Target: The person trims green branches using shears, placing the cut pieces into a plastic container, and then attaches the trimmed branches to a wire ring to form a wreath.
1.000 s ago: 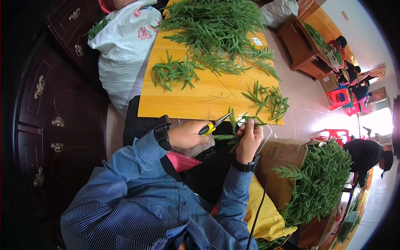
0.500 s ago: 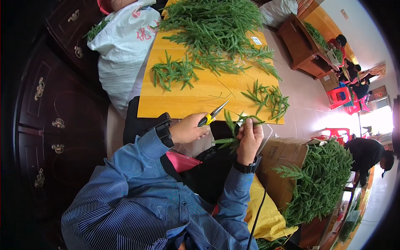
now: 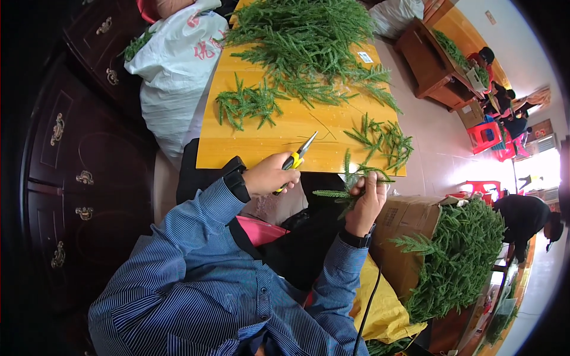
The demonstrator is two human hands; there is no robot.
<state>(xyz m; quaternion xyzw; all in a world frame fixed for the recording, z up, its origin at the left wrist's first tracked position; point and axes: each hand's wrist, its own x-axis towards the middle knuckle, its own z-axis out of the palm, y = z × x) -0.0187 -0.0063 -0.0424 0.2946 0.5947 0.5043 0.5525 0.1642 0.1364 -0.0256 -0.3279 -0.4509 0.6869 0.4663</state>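
1. Green sprig (image 3: 347, 187): feathery cutting, held just off the near edge of the counter, over the person's lap; fingers of the right hand (image 3: 367, 199) closed around its stems.
2. Snips (image 3: 295, 160): yellow handles, pale blades, tip pointing up and right over the counter edge; left hand (image 3: 268, 175) clamped around the handles. The blades stand near the sprig, not touching it.
3. Counter (image 3: 261, 142): yellow wooden top. Large heap of green cuttings (image 3: 303, 41) at the far end; small bunch (image 3: 246, 104) left of centre; another small bunch (image 3: 383, 139) near the right edge.
4. Label (image 3: 366, 57): small white rectangle, lying flat on the counter by the heap's right side.
5. White plastic bag (image 3: 175, 65): bulky, with red print, standing left of the counter.
6. Cardboard box (image 3: 404, 222): brown, open, to the person's right, filled with green cuttings (image 3: 460, 255).
7. Yellow bag (image 3: 383, 296): just beside the box, lower down.
8. Dark wooden cabinet (image 3: 71, 154): drawers with metal pulls, far left.
9. Room: pale tiled floor (image 3: 433, 148); second wooden table (image 3: 433, 65) and red stool (image 3: 490, 133) at the far right.
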